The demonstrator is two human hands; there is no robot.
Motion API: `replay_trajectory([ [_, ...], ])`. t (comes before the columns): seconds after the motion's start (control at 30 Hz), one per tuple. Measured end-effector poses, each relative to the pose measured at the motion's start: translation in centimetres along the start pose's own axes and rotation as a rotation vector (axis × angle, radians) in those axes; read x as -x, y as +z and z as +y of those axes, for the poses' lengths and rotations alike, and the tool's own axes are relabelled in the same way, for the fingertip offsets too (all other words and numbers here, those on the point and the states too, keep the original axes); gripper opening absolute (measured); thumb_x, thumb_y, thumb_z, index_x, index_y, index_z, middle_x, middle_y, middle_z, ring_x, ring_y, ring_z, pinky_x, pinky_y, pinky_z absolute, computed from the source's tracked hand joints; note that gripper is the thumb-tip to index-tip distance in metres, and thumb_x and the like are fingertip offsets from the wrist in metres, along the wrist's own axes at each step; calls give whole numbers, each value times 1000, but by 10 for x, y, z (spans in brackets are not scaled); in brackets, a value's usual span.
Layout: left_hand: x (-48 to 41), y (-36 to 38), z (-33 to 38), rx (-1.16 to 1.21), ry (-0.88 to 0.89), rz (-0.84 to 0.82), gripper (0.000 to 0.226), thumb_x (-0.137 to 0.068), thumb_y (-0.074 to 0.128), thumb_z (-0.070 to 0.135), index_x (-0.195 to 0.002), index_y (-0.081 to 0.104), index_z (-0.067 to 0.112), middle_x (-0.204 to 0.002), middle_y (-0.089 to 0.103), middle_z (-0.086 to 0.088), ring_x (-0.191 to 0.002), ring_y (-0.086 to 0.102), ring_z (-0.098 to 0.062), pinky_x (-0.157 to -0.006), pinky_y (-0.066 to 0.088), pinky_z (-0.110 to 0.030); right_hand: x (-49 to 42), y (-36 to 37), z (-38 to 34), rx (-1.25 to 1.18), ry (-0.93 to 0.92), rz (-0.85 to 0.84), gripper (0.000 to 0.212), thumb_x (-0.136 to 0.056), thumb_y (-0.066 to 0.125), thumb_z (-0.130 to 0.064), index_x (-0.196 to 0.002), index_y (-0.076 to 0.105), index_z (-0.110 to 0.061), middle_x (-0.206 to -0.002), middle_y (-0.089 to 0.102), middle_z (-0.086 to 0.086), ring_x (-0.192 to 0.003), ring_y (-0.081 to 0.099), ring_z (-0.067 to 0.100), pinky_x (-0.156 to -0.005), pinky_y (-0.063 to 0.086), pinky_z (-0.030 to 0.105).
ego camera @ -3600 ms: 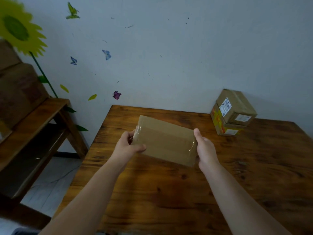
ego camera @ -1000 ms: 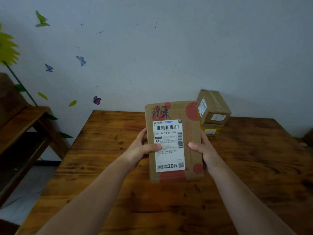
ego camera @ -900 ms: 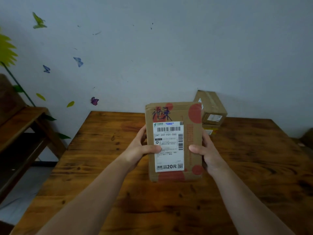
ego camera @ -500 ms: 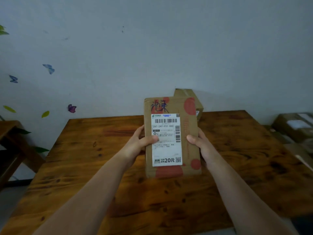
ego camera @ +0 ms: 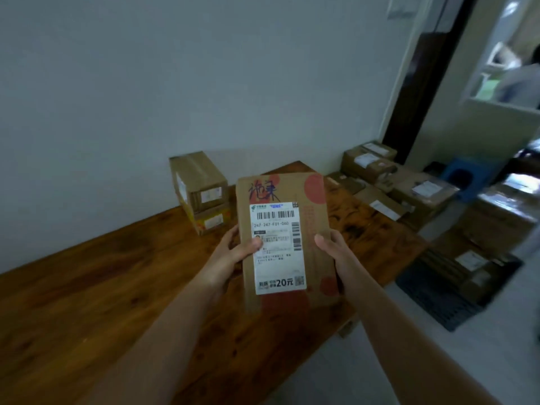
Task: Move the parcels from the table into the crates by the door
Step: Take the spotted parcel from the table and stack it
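Note:
I hold a flat brown parcel [ego camera: 312, 217] with a white shipping label and red dots upright above the wooden table [ego camera: 87, 287]. My left hand [ego camera: 233, 252] grips its left edge, thumb on the label. My right hand [ego camera: 336, 255] grips its right edge. Two small stacked boxes [ego camera: 201, 191] stand on the table against the wall. On the floor to the right lies a dark crate [ego camera: 438, 290] with a parcel in it, and several more parcels [ego camera: 409, 188] lie towards the doorway.
The dark door frame [ego camera: 418, 92] is at the upper right, with a lit room beyond. A blue object [ego camera: 467, 176] stands on the floor near the doorway. Pale floor runs between the table's right end and the crate.
The view has swung right: the wall stickers and side bench have left the frame, and the doorway, floor parcels and crate have come in. Both hands keep hold of the parcel.

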State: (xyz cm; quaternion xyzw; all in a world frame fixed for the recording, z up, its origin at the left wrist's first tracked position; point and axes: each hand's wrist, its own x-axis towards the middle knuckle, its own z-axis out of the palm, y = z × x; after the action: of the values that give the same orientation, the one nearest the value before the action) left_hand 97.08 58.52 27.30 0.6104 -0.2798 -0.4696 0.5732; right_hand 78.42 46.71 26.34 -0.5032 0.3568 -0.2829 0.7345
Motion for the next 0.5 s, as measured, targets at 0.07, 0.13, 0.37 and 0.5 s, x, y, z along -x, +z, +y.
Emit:
replay_trajectory([
  [0.07, -26, 41, -1, -6, -11, -47, 126, -35, 85, 61, -145, 33, 28, -125, 63, -4, -110, 62, -25, -102, 43, -52, -3, -41, -7, -44, -16, 53, 60, -67, 72, -34, -119, 45, -17, -112, 64, 11, -96, 67, 30, -84, 54, 49],
  [0.13, -52, 87, -3, -2, -14, -75, 123, -37, 82, 60, -145, 33, 27, -124, 63, -4, -112, 61, -26, -103, 42, -52, -13, -88, -17, -57, -15, 118, 60, -68, 77, -35, -118, 46, -18, -110, 65, 12, -96, 67, 32, -86, 53, 53],
  [0.37, -147, 267, -3, 76, -35, -130, 109, -47, 85, 55, -141, 40, 26, -121, 66, -4, -111, 61, -27, -103, 41, -52, -48, -270, -77, -60, -36, 167, 76, -61, 81, -44, -125, 47, -19, -121, 62, 15, -104, 65, 34, -91, 51, 55],
  [0.5, -199, 348, -3, 137, -84, -165, 112, -40, 87, 65, -138, 44, 30, -120, 68, -3, -112, 62, -31, -101, 42, -56, -64, -358, -108, -67, -9, 88, 61, -75, 68, -36, -132, 45, -34, -119, 67, 10, -103, 67, 30, -85, 55, 49],
])
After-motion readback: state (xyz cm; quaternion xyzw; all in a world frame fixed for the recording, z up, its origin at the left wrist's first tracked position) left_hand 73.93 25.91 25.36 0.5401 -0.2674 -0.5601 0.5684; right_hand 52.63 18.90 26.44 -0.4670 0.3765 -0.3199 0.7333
